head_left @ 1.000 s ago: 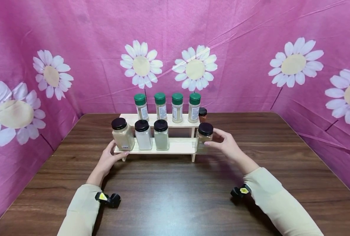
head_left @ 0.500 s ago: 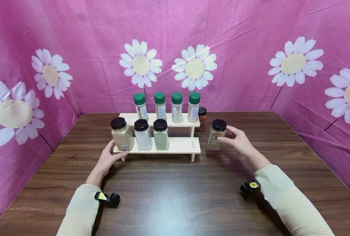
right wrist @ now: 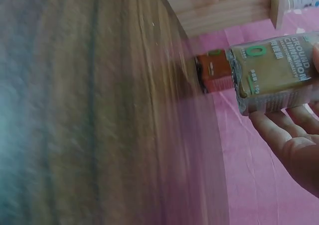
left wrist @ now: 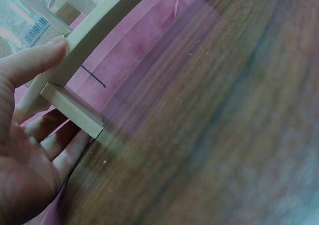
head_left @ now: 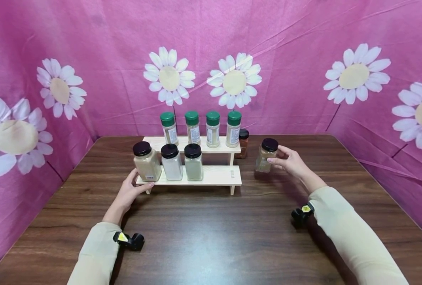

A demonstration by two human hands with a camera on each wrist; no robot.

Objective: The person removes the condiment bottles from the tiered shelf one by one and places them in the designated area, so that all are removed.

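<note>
My right hand (head_left: 290,161) grips a ground cinnamon jar (head_left: 264,156) with a black lid, right of the wooden spice rack (head_left: 218,176). In the right wrist view, fingers lie along one side of the cinnamon jar (right wrist: 274,70), its base close over the tabletop. My left hand (head_left: 129,192) holds the left end of the rack's lower shelf. In the left wrist view, the thumb (left wrist: 42,58) lies on the shelf edge and the other fingers reach behind the rack leg (left wrist: 75,110). Beside that hand stands a tan spice jar (head_left: 147,164) with a black lid.
A white jar (head_left: 173,166) and a pale green jar (head_left: 194,166) share the lower shelf. Several green-capped shakers (head_left: 213,130) line the upper shelf. Behind the rack's right end stands a red-brown jar (head_left: 243,146). A pink flowered cloth (head_left: 285,99) backs the wooden table (head_left: 196,237).
My right hand has carried the cinnamon jar from the lower shelf's right end out to the right and farther back. My left hand has stayed on the rack.
</note>
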